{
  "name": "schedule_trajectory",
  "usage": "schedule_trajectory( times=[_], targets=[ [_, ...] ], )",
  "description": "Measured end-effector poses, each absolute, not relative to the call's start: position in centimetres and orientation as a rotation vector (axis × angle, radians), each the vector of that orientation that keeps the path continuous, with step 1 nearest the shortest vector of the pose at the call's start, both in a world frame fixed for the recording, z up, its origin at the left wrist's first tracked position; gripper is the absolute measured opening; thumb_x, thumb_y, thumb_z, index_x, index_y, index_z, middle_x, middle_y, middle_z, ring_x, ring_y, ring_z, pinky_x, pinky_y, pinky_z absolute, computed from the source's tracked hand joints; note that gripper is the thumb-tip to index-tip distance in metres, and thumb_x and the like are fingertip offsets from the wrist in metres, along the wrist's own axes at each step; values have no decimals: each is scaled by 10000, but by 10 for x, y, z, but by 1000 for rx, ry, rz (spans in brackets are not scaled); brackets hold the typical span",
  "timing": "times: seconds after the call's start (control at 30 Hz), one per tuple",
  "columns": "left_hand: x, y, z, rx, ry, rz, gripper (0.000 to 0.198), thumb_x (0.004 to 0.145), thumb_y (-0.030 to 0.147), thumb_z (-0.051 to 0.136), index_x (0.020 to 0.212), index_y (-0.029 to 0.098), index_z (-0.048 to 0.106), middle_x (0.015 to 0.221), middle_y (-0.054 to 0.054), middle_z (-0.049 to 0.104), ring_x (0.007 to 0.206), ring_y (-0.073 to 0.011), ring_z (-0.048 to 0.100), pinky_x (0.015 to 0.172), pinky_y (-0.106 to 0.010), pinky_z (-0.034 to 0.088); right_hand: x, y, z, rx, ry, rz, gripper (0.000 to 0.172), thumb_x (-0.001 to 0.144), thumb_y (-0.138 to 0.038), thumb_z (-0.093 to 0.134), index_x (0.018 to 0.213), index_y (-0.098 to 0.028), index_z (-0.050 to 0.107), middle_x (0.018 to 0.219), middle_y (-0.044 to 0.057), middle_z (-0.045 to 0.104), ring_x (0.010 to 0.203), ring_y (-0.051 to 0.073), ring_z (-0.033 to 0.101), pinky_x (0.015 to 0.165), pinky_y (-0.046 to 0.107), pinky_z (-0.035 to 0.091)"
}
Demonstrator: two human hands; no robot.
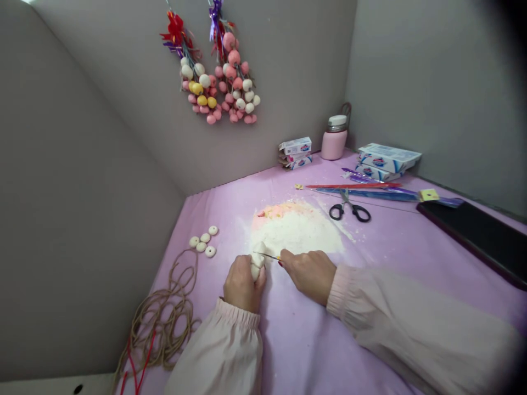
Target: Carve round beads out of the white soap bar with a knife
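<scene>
My left hand (242, 285) is closed around a white soap-like lump (258, 258) on the purple table (313, 340). My right hand (308, 271) grips a thin blade (267, 255) with a yellow handle, its tip touching the lump. Just beyond both hands lies a heap of white and pinkish shavings (298, 227). Several small white carved beads (203, 241) sit to the left of the hands.
Coiled brown rope with a red cord (164, 318) lies at the near left. Black scissors (349, 210), coloured sticks (362, 189), soap boxes (387, 160) (295, 152), a pink jar (334, 138) and a black tray (477, 233) stand farther back and right. Bead bunches (222, 88) hang on the wall.
</scene>
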State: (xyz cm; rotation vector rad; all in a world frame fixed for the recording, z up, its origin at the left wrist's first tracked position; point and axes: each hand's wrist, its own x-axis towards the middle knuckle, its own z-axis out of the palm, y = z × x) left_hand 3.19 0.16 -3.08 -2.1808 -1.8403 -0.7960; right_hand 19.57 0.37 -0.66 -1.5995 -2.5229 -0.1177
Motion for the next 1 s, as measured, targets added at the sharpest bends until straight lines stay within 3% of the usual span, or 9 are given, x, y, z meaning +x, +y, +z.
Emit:
schedule_trajectory(
  times=[0.4, 0.83, 1.0],
  targets=[
    [36, -1, -24, -2257, -1847, -677, 183, 727, 339, 364, 806, 187, 427, 689, -15, 503, 616, -137, 504, 533, -235, 372, 193, 6, -6, -1680, -2593, 0, 236, 840, -306, 188, 826, -216, 406, 549, 15, 570, 520, 174, 550, 417, 256, 194],
    [31, -1, -23, -2276, -2053, -826, 190, 726, 369, 357, 775, 200, 431, 666, 5, 511, 574, -116, 487, 515, -217, 355, 198, 2, -1, -1627, -2660, 57, 158, 792, -177, 284, 813, -191, 440, 605, 33, 591, 571, 169, 556, 432, 256, 195],
    [31, -1, -27, -2232, -1942, -749, 182, 716, 359, 375, 773, 196, 431, 672, -4, 502, 589, -121, 479, 516, -219, 345, 201, -2, 9, -1688, -2640, 85, 236, 834, -279, 215, 837, -189, 433, 633, 43, 599, 571, 166, 560, 428, 259, 194]
  ],
)
